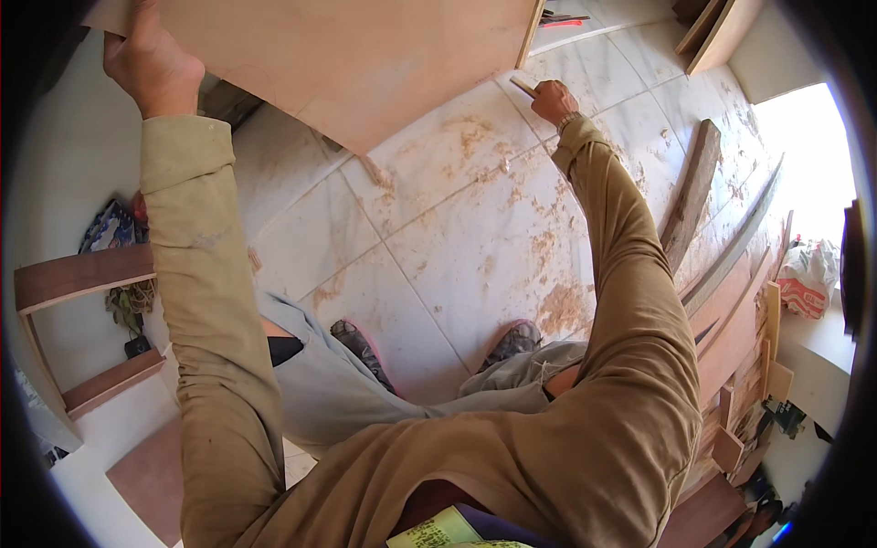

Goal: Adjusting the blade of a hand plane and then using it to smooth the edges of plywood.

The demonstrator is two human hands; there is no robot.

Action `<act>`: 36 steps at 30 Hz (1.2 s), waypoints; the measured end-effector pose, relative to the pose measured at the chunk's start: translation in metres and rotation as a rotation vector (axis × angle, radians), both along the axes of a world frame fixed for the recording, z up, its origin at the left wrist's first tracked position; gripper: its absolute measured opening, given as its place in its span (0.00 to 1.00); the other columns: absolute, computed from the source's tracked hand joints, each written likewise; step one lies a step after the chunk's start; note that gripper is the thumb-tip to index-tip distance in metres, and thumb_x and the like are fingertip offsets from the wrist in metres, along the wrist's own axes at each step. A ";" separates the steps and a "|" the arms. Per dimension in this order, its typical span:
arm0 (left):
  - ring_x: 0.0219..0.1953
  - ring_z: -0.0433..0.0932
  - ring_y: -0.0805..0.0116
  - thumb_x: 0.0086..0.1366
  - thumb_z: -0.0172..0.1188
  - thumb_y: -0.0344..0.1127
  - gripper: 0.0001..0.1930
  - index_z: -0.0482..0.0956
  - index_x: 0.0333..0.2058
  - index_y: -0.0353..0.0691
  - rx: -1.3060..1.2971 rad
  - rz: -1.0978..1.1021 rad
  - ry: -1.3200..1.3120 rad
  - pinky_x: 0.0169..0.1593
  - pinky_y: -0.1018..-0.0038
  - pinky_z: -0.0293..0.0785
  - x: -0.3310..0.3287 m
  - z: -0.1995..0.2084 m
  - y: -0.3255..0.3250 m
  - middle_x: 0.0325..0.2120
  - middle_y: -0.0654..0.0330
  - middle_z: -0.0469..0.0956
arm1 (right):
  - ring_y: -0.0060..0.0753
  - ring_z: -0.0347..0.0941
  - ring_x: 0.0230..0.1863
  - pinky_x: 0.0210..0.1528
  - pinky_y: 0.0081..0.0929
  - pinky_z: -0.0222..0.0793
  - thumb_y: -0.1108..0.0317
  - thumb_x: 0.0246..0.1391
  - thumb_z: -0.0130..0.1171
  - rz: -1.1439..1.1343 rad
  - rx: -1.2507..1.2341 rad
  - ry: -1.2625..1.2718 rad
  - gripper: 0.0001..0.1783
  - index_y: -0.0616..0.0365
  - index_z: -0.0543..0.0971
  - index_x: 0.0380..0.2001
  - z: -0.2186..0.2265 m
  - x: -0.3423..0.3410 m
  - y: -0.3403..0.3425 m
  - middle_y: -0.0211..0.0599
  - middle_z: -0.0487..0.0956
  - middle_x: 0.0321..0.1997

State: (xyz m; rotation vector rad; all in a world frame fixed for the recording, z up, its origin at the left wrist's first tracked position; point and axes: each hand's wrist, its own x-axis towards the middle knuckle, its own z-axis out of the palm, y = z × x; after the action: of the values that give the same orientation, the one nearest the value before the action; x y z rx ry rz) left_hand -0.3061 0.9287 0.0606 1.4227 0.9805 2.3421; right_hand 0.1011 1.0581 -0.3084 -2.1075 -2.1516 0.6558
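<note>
A large plywood panel (365, 64) slants across the top of the view, with a thin wooden edge strip along its right side. At its upper left, my left hand (155, 68) is closed on the panel's edge; its fingertips are partly cut off by the frame. My right hand (554, 102) is closed around a short, pale, flat-looking stick (523, 87), just off the panel's lower right corner. What kind of piece the stick is, I cannot make out.
Sawdust and shavings lie on the pale tiled floor (438, 247) around my shoes (513, 345). Long boards (692, 196) and offcuts are piled on the right, near a plastic bag (808, 279). A wooden frame (87, 279) stands at the left.
</note>
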 end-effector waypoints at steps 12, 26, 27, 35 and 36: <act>0.45 0.81 0.62 0.58 0.75 0.34 0.21 0.80 0.46 0.32 0.038 0.033 0.000 0.50 0.64 0.79 0.007 0.001 0.003 0.43 0.58 0.81 | 0.54 0.76 0.54 0.58 0.43 0.74 0.74 0.56 0.54 0.300 0.494 0.285 0.15 0.58 0.83 0.46 -0.050 -0.004 -0.052 0.46 0.79 0.53; 0.49 0.79 0.59 0.59 0.73 0.37 0.26 0.76 0.53 0.32 -0.024 0.061 0.043 0.51 0.63 0.79 0.011 0.003 -0.010 0.48 0.56 0.79 | 0.58 0.76 0.51 0.52 0.50 0.75 0.77 0.51 0.55 0.238 0.494 0.118 0.11 0.62 0.81 0.39 -0.043 -0.012 -0.021 0.47 0.79 0.47; 0.49 0.79 0.59 0.59 0.73 0.37 0.26 0.76 0.53 0.32 -0.021 0.060 0.042 0.51 0.63 0.79 0.011 0.003 -0.008 0.48 0.56 0.79 | 0.57 0.75 0.52 0.53 0.49 0.75 0.77 0.51 0.55 0.234 0.473 0.097 0.11 0.62 0.81 0.38 -0.042 -0.008 -0.019 0.46 0.79 0.47; 0.47 0.80 0.60 0.60 0.73 0.37 0.24 0.77 0.51 0.32 -0.011 0.063 0.042 0.50 0.63 0.79 0.009 0.000 -0.006 0.47 0.56 0.79 | 0.52 0.73 0.53 0.52 0.50 0.74 0.78 0.51 0.55 0.280 0.492 0.085 0.09 0.61 0.81 0.35 -0.043 -0.010 -0.026 0.43 0.77 0.48; 0.47 0.80 0.60 0.60 0.73 0.37 0.24 0.77 0.51 0.32 -0.011 0.060 0.039 0.50 0.63 0.79 0.010 0.000 -0.004 0.47 0.56 0.79 | 0.52 0.73 0.53 0.51 0.51 0.74 0.77 0.51 0.55 0.266 0.495 0.084 0.08 0.61 0.81 0.34 -0.043 -0.008 -0.026 0.42 0.77 0.48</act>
State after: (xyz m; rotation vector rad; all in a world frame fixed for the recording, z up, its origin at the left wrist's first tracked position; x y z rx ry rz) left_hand -0.2966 0.9246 0.0608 1.4595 1.0594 2.3559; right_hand 0.0931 1.0324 -0.3515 -1.5359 -2.2690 0.1849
